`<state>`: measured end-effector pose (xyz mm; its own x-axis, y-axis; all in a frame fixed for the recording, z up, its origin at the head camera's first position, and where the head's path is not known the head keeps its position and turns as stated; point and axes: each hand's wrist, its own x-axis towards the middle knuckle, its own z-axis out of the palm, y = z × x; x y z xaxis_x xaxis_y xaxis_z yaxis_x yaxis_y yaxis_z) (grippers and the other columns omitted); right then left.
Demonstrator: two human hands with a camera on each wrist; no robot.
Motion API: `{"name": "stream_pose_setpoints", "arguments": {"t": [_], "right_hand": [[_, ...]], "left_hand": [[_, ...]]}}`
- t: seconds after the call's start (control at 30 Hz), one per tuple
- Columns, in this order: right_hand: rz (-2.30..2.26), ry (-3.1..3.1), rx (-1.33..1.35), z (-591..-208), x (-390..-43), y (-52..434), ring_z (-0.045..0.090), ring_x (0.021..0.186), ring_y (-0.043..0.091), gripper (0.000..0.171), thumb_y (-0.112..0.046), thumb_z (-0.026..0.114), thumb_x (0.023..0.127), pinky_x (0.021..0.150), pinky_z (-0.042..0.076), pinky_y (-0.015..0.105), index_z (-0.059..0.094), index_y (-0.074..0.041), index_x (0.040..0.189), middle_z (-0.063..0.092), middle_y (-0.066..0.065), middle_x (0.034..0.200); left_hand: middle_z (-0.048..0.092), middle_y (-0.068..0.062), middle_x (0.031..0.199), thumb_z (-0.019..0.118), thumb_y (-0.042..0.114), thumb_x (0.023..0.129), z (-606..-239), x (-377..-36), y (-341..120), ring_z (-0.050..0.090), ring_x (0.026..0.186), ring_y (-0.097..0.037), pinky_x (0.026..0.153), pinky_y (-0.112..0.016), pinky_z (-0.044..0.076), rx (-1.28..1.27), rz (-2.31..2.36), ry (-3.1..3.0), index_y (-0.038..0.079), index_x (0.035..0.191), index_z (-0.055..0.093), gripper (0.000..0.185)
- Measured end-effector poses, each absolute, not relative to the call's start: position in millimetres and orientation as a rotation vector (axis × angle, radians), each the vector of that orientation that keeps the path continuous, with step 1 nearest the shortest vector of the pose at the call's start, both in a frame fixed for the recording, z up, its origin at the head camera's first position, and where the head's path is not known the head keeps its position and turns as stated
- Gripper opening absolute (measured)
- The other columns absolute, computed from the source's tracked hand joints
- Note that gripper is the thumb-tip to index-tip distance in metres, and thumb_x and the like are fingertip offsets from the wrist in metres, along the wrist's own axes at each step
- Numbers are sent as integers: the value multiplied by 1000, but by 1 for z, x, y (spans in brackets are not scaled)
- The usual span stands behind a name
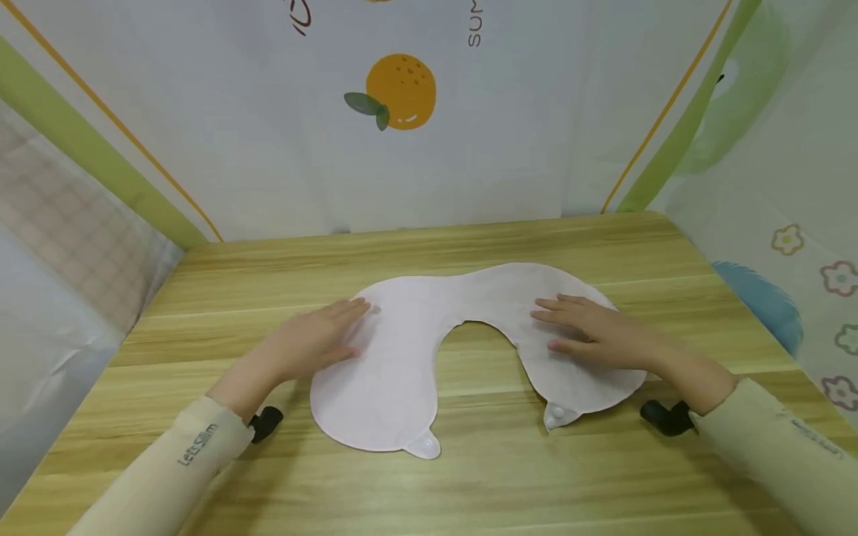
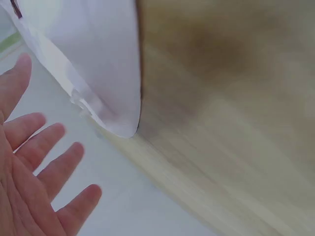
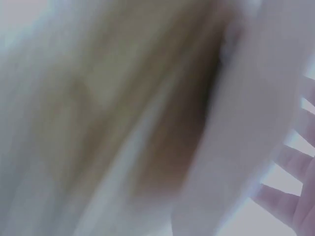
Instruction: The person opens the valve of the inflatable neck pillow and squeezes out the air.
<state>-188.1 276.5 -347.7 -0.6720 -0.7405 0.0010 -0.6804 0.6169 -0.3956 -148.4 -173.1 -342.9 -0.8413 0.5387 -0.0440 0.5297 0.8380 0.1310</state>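
A pale pink U-shaped inflatable neck pillow (image 1: 395, 372) lies flat on the wooden table, its opening facing the near edge. Each of its two ends carries a small tab with a snap (image 1: 426, 444). A small clear valve (image 2: 78, 99) stands out from its surface in the left wrist view. My left hand (image 1: 322, 339) is over the outer edge of the left lobe, fingers extended beside the valve. Over the right lobe my right hand (image 1: 593, 331) has its fingers spread and straight. Whether either palm presses the pillow cannot be told. The right wrist view is blurred.
The wooden table (image 1: 489, 476) extends around the pillow on all sides. Behind it hangs a white curtain (image 1: 268, 149) printed with an orange. Patterned cloth (image 1: 804, 298) borders the right side. Black wrist mounts (image 1: 666, 418) sit below both wrists.
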Motion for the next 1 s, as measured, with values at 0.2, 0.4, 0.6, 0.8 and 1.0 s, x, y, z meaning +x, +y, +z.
{"name": "stream_pose_setpoints", "arguments": {"t": [0.2,0.4,0.6,0.8,1.0], "right_hand": [[-594,2747,-1153,-341,-186,297,47,136,44,48,-24,69,93,108,39,60,60,-7,137,55,18,144],[-548,2775,-1100,-346,-182,303,52,134,35,52,-33,73,90,105,43,54,62,-13,137,57,12,144],[-500,2810,-1147,-348,-173,302,53,133,36,60,-27,81,80,104,44,54,63,-12,135,57,13,143],[-413,2820,-1179,-350,-165,302,50,134,40,65,-26,82,80,104,44,57,59,-10,139,53,16,147],[-401,2831,-1223,-351,-160,304,50,134,39,66,-27,81,81,102,46,56,57,-9,140,52,16,148]], "left_hand": [[52,-24,145,68,28,94,-344,-114,-178,53,132,-41,106,-54,46,870,168,2938,-4,142,49,61],[53,-23,145,71,27,92,-336,-100,-180,52,132,-41,106,-54,46,791,224,2887,-4,141,51,62],[55,-21,143,74,27,89,-336,-98,-180,54,131,-39,106,-52,46,780,259,2837,-4,141,51,65],[56,-20,143,77,27,86,-339,-98,-177,57,128,-37,104,-50,49,760,259,2813,-3,140,54,66],[56,-20,142,81,27,81,-342,-99,-176,58,127,-38,102,-50,50,769,235,2821,-1,137,57,67]]}}
